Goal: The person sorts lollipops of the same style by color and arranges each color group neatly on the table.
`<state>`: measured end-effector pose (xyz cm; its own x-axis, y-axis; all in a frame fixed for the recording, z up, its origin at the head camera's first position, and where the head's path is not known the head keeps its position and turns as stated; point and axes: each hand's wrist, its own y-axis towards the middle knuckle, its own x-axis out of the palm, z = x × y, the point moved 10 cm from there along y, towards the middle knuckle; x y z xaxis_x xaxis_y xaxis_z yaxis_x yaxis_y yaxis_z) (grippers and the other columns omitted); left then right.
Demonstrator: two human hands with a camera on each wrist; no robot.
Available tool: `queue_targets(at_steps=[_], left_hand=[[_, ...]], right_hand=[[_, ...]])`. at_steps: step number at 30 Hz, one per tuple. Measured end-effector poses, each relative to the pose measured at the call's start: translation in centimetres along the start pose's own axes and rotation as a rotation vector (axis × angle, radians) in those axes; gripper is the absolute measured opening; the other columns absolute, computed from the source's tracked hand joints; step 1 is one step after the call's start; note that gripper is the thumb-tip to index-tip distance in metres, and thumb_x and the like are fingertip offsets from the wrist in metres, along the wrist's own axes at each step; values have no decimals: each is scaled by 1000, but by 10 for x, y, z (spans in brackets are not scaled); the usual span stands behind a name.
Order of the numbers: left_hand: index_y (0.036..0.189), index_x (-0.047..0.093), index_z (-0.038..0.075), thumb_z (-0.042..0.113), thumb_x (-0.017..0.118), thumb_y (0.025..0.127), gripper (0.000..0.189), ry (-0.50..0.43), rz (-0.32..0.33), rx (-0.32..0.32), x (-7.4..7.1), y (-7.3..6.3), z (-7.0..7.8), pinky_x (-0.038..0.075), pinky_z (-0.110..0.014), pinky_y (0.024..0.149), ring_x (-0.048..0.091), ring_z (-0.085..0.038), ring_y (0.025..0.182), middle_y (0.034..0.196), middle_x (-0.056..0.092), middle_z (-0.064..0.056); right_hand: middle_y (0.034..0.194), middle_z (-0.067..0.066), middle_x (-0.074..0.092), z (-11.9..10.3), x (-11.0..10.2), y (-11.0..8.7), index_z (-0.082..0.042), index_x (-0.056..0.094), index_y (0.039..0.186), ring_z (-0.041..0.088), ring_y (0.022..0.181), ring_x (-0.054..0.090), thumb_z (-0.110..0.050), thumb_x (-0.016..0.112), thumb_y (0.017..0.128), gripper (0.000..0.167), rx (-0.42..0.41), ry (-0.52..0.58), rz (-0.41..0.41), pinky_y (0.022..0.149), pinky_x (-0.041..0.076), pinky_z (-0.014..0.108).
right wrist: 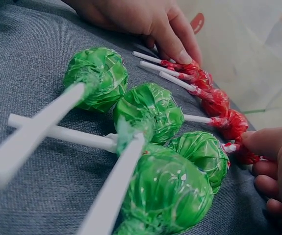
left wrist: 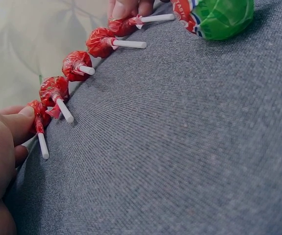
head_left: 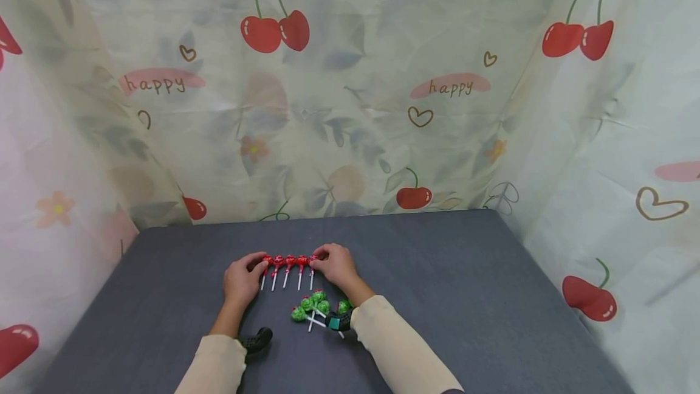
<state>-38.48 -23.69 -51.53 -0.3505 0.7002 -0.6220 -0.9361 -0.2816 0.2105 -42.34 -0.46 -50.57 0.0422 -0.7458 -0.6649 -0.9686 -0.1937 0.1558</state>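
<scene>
Several red-wrapped lollipops (head_left: 290,261) lie side by side in a row on the dark cloth, white sticks toward the person. At the row's left end my left hand (head_left: 240,281) pinches the outermost red lollipop (left wrist: 40,117) between thumb and fingers. My right hand (head_left: 336,266) pinches the red lollipop at the right end; the right wrist view shows that thumb and fingers (right wrist: 278,164) at its wrapped head. Nearer the person, green-wrapped lollipops (head_left: 307,303) form a loose cluster with sticks pointing different ways. The right wrist and its strap partly cover this cluster in the head view.
A dark grey cloth-covered table (head_left: 437,290) spreads under everything. Behind it and along both sides hangs a pale curtain (head_left: 350,78) printed with cherries, hearts and leaves. Black wrist cameras (head_left: 257,340) sit on both wrists, the right one close to the green lollipops.
</scene>
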Motion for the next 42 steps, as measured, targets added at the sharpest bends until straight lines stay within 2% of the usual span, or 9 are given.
queue_targets(at_steps=[7,18,25,42], left_hand=[[119,70,10,20,65,95,26,3,-2,-1,-1,-1,1,43,-49,88,60,-29,101,112,68,-14],[118,71,10,20,66,95,26,7,3,10,-2,-2,2,43,-48,86,61,-29,98,109,69,-13],[118,70,10,20,66,94,26,9,2,20,-2,-1,2,44,-48,85,62,-28,97,107,70,-12],[120,70,11,22,65,95,28,14,-7,2,0,1,-1,43,-49,87,60,-28,100,110,69,-12]], right_hand=[[87,-3,63,1,0,-1,-12,74,97,12,77,58,-22,78,85,16,22,11,-16,70,48,29],[85,-3,63,0,0,-1,-11,74,95,12,75,58,-19,79,83,15,-6,-4,-8,68,48,29],[84,-3,63,2,0,-1,-11,73,95,10,74,57,-19,78,84,14,9,-3,-5,68,47,27],[86,-3,63,-1,-1,-1,-11,73,96,11,75,57,-20,78,84,16,11,-22,-19,69,47,28]])
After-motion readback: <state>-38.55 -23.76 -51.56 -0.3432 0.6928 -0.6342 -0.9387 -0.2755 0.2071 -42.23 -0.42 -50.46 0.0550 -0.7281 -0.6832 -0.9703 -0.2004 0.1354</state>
